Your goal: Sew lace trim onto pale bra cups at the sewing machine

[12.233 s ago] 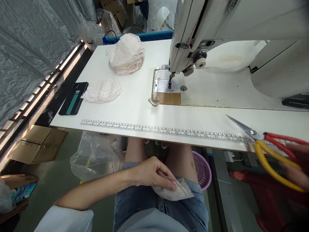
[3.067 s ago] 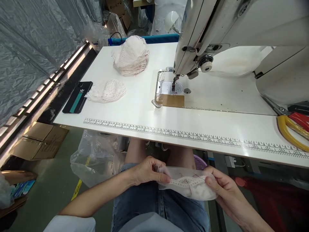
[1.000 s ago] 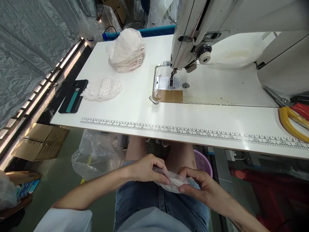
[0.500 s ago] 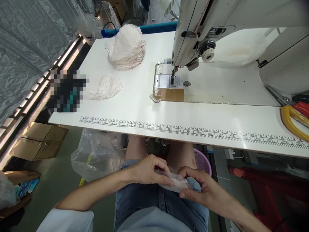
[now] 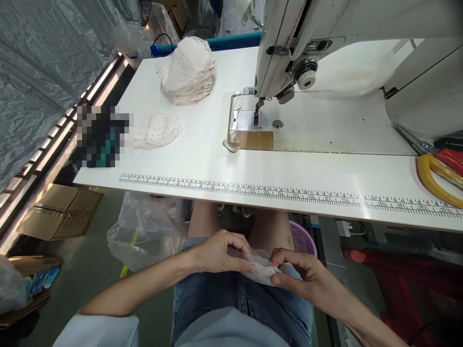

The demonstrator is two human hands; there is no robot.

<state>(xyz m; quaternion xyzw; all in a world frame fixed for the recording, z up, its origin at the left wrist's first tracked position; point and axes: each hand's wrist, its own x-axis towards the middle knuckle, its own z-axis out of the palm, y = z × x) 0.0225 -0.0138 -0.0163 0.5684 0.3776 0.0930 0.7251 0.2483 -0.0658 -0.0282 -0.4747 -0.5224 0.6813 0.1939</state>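
Over my lap, in the head view, a small piece of sheer white fabric with a lacy strip (image 5: pixel 263 271) is stretched between my hands. My left hand (image 5: pixel 227 253) pinches its left end between thumb and fingers. At the right end, my right hand (image 5: pixel 298 272) grips the edge with thumb and forefinger. Part of the fabric is hidden behind my fingers. On the table above lie a stack of white lace pieces (image 5: pixel 191 72) and one single lace piece (image 5: pixel 159 130). To their right stands a sewing machine (image 5: pixel 285 53), its presser foot (image 5: pixel 256 115) over the needle plate.
A printed ruler (image 5: pixel 282 193) runs along the front edge of the white table (image 5: pixel 202 164). Scissors with yellow handles (image 5: pixel 430 178) lie at the right. Below are a clear plastic bag (image 5: pixel 144 236), a purple basket (image 5: pixel 304 238) and a cardboard box (image 5: pixel 60 209).
My right thumb and fingers have closed together on the right end of the fabric. My left hand has shifted slightly left, still pinching it.
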